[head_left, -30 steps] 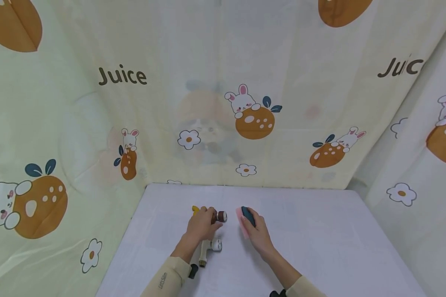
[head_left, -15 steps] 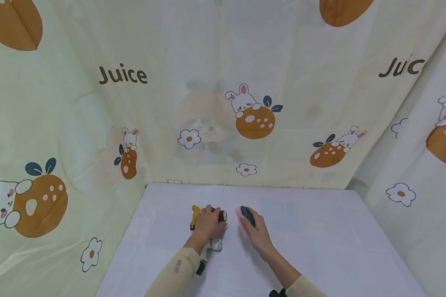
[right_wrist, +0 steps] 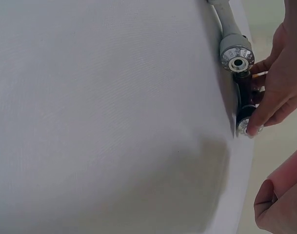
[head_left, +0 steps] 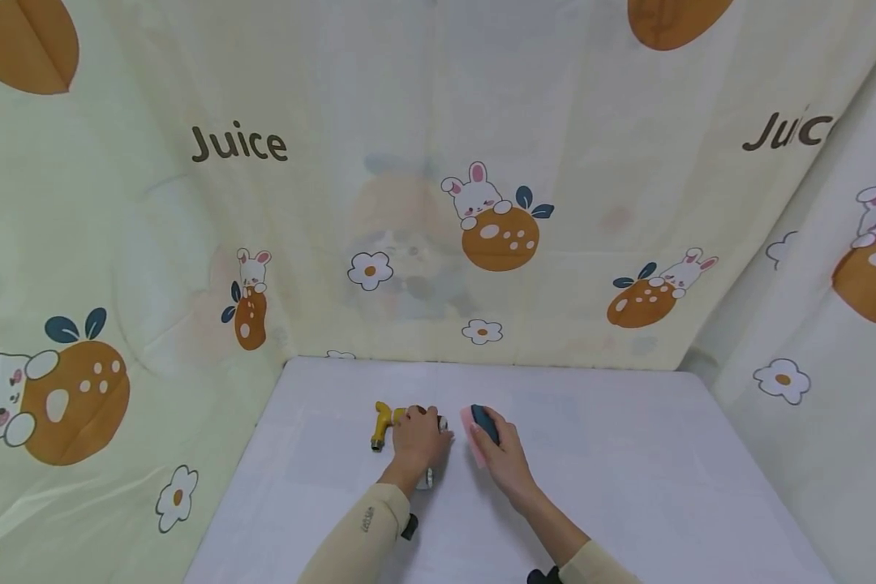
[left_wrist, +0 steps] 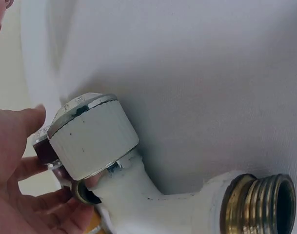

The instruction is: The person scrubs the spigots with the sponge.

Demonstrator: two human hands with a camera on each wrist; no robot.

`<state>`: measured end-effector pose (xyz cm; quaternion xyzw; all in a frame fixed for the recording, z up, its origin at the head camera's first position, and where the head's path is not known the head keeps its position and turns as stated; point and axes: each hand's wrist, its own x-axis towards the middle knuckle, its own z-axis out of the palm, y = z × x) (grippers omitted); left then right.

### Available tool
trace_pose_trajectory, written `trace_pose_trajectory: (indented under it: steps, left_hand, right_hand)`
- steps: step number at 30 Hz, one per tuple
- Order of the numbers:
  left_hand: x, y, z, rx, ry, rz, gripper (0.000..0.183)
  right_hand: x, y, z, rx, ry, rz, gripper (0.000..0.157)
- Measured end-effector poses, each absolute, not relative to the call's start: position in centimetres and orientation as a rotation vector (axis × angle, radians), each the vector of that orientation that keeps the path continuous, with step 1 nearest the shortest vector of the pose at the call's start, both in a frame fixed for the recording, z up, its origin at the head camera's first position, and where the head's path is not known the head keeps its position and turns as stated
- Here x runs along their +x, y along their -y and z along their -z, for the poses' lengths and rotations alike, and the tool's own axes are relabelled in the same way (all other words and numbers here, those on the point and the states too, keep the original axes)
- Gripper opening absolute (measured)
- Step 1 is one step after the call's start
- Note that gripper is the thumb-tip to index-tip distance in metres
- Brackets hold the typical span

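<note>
Head view: I see left hand (head_left: 418, 440) hiding most of the brown tap (right_wrist: 244, 91) it grips; capped end (head_left: 444, 423) points right, long axis crosswise. Right hand (head_left: 511, 462) grips pink-and-teal block (head_left: 485, 422).

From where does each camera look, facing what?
Head: head-worn, facing forward and down at the table; left hand, right hand, sleeves show.
Left wrist: worn there, facing the white tap; left hand shows.
Right wrist: worn there, facing across the table; left hand, part of right hand show.
Wrist views share white tap, brown tap, left hand.

sleeves (head_left: 350, 542): cream | left-sleeve lettering (head_left: 367, 519): dark | wrist pieces (head_left: 410, 527): black
</note>
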<state>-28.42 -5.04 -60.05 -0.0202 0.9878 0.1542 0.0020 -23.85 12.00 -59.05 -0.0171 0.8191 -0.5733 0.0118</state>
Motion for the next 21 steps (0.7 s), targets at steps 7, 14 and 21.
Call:
trace_pose_trajectory:
  steps: [7,14,21]
  left_hand:
    - [-28.5,4.9,60.5,-0.06,-3.116,-0.507,0.054]
    - [-28.2,5.3,59.9,-0.037,-3.093,-0.754,0.049]
    - [-27.8,5.9,58.2,0.057,-3.097,-0.966,0.062]
  right_hand:
    - [-23.9,-11.9,59.0,-0.059,-2.561,1.804,0.065]
    - [-23.8,-12.0,59.2,-0.054,-2.568,1.804,0.064]
    - [-23.9,-12.0,59.3,-0.025,-2.578,1.82,0.064]
